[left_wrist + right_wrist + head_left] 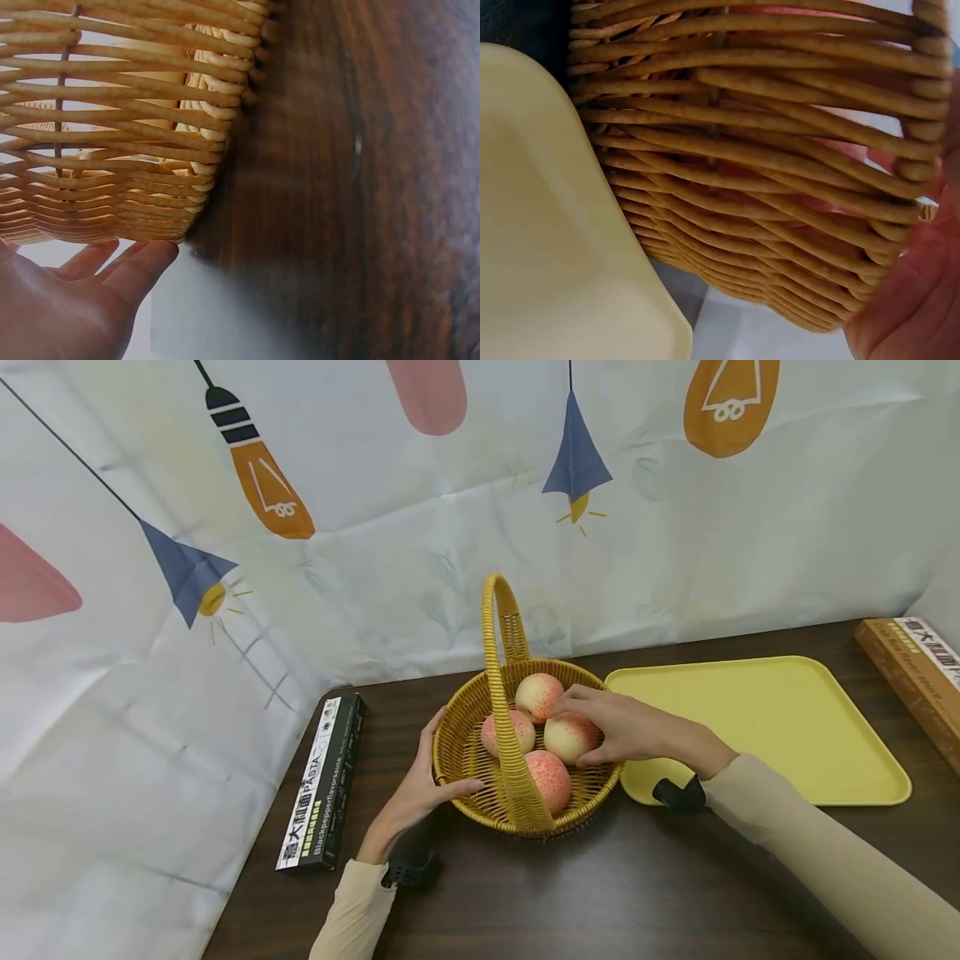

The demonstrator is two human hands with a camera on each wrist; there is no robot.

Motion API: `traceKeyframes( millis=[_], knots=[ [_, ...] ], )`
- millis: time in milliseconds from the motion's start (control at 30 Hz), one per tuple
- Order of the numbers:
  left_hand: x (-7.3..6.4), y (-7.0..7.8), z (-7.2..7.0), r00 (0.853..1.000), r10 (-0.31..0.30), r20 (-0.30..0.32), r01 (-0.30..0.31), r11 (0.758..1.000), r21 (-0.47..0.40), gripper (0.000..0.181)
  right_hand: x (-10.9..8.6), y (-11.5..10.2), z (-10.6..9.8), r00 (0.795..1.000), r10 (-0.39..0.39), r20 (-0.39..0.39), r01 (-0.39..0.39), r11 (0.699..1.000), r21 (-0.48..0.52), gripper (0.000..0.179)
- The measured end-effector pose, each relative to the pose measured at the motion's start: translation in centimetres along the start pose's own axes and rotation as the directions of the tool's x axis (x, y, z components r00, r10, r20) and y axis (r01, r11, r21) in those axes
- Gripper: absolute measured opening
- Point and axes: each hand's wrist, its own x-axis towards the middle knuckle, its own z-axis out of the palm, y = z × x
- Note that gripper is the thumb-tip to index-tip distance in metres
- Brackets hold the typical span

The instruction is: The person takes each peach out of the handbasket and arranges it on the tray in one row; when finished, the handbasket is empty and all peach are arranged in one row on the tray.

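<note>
A yellow wicker basket (468,806) with a tall arched handle stands on the dark table, with several pink-and-cream peaches inside. My left hand (420,781) holds the basket's left side, its thumb over the rim and its fingers along the outer wall. In the left wrist view those fingers (146,266) touch the weave. Reaching over the right rim, my right hand (626,722) grips the rightmost peach (567,739) between thumb and fingers. The other peaches, among them the front one (550,781), lie beside it. In the right wrist view the basket wall (765,172) hides most of this grasp.
Right of the basket, close against it, lies a yellow tray (780,727). A black pasta box (322,785) lies to the left, and a brown pasta box (918,677) is at the far right. A patterned white cloth (420,585) hangs behind the table.
</note>
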Motion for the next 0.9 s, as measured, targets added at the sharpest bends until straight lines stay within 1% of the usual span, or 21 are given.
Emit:
traceKeyframes(
  millis=[100,167,300,433,633,733,900],
  knots=[
    [0.0,0.0,0.1,1.000,-0.003,0.000,0.003,1.000,-0.003,0.119,0.4,0.1,0.1,1.000,-0.002,0.012,0.002,1.000,-0.006,0.054],
    [0.0,0.0,0.0,1.000,-0.003,-0.002,0.003,1.000,-0.010,0.118,0.7,0.3,0.1,1.000,-0.009,0.007,0.009,1.000,-0.006,0.052],
    [0.1,0.0,0.0,1.000,0.000,-0.009,0.000,1.000,-0.007,0.117,1.1,0.6,0.1,1.000,-0.002,0.006,0.002,1.000,0.003,0.052],
    [0.1,0.1,-0.1,1.000,-0.006,-0.014,0.006,1.000,0.000,0.117,1.4,0.6,0.2,1.000,0.012,0.024,-0.012,1.000,0.006,0.052],
    [-0.1,0.1,-0.3,0.999,-0.030,-0.018,0.030,0.999,0.012,0.119,1.8,0.2,0.8,0.998,0.038,0.041,-0.039,0.998,0.041,0.057],
    [-0.1,0.0,-0.3,0.999,-0.039,-0.017,0.039,0.999,0.019,0.118,1.9,0.1,1.1,0.999,0.031,0.029,-0.032,0.998,0.058,0.057],
    [0.2,-0.1,-0.2,0.999,-0.032,-0.005,0.032,0.999,0.019,0.117,1.6,0.3,1.3,1.000,0.003,-0.026,-0.001,0.997,0.078,0.054]
  ],
)
